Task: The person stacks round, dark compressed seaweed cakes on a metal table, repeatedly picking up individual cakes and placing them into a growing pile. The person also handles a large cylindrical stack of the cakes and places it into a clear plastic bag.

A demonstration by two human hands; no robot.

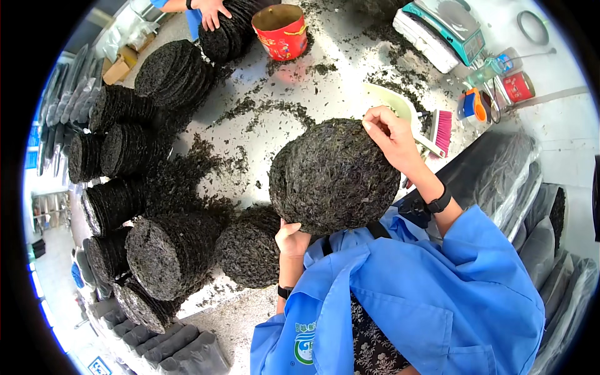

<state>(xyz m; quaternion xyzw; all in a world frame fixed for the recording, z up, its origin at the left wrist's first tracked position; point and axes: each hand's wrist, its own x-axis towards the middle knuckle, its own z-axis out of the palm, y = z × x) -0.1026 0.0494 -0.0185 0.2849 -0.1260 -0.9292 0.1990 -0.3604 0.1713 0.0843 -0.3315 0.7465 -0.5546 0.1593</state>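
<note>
A round, dark cake of dried seaweed [337, 176] is held up in front of my blue work coat. Whether it is one sheet or several layered together, I cannot tell. My left hand [292, 240] grips its lower left edge, thumb in front and fingers hidden behind. At the upper right rim, my right hand [388, 136] pinches the edge between thumb and fingers. Close to my left hand, a stack of round seaweed sheets [248, 255] lies on its side, with a larger stack [154, 258] to its left.
Across the white table [225, 150] are seaweed crumbs and more stacks [173, 70]. Another person's hand [212, 11] rests on a far stack. Beyond stand a red bucket [280, 40] and a scale [450, 28]. A dustpan [393, 101], brush [442, 131] and bagged seaweed [501, 168] are at right.
</note>
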